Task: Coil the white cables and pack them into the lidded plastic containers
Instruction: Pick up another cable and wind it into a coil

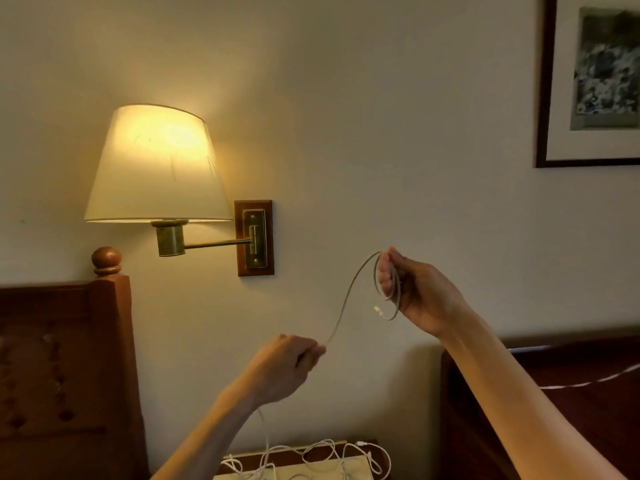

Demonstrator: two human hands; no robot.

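My right hand (412, 289) is raised in front of the wall and grips a small coil of white cable (389, 299), whose plug end dangles inside the loop. From the coil the cable arcs down and left to my left hand (287, 362), which pinches it between thumb and fingers. Below that hand the cable drops to a tangle of loose white cables (311, 459) lying on a pale surface at the bottom edge. No lidded plastic container is in view.
A lit wall lamp (156, 168) on a brass arm hangs to the left of my hands. A wooden headboard with a round post (69, 341) stands at left, another dark headboard (588, 393) at right with a white cable (588, 382) across it. A framed picture (588, 81) hangs upper right.
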